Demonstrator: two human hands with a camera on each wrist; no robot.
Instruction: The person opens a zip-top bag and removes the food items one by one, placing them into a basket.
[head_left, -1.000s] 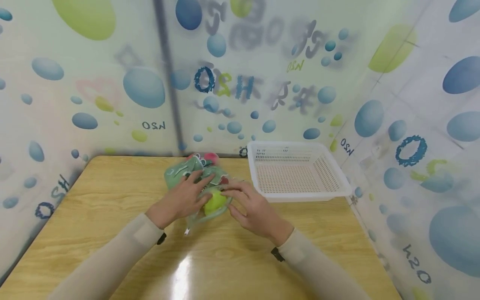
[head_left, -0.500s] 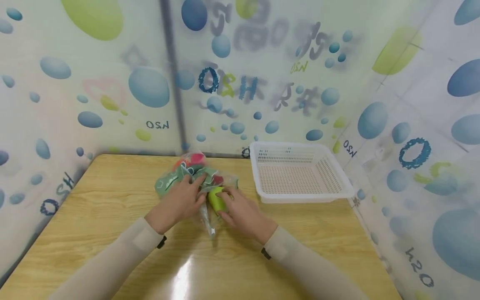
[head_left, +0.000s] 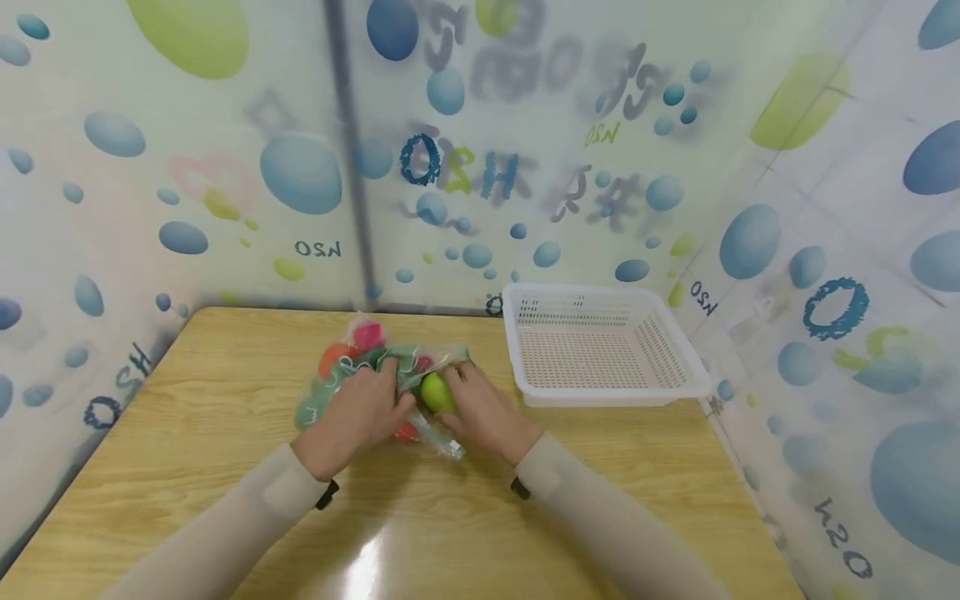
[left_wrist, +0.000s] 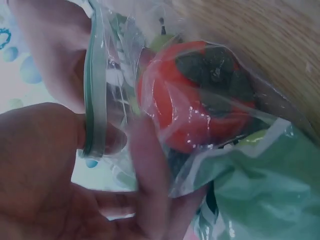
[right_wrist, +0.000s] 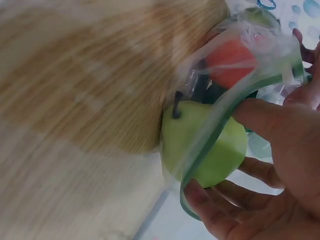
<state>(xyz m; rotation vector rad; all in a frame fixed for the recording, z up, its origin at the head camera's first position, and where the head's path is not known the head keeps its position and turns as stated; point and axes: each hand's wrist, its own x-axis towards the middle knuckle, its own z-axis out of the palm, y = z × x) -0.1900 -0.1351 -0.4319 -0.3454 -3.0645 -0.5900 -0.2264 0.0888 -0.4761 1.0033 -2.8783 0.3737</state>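
A clear zip bag with green printed panels [head_left: 318, 404] lies on the table, holding toy-like produce. My left hand [head_left: 352, 417] pinches the bag's green zip edge [left_wrist: 95, 85] between thumb and fingers. Close by that hand, a red tomato with dark green leaves [left_wrist: 170, 100] shows through the plastic. My right hand [head_left: 491, 417] reaches into the bag's mouth, its fingers and thumb curled round a green pear [right_wrist: 185, 130] with a dark stem. The zip rim crosses over the pear in the right wrist view. Some contents are hidden behind the hands and printed panels.
A white perforated plastic basket [head_left: 615, 393] stands to the right of the bag, near the back wall. Orange-red [head_left: 333, 360] and pink [head_left: 367, 335] items sit in the bag's far left part. A patterned curtain [head_left: 465, 233] borders the wooden table [head_left: 420, 533].
The bag has turned and spread to the left, bringing orange-red and pink contents into view. My right hand has shifted left and closed round the pear. The basket stays put.
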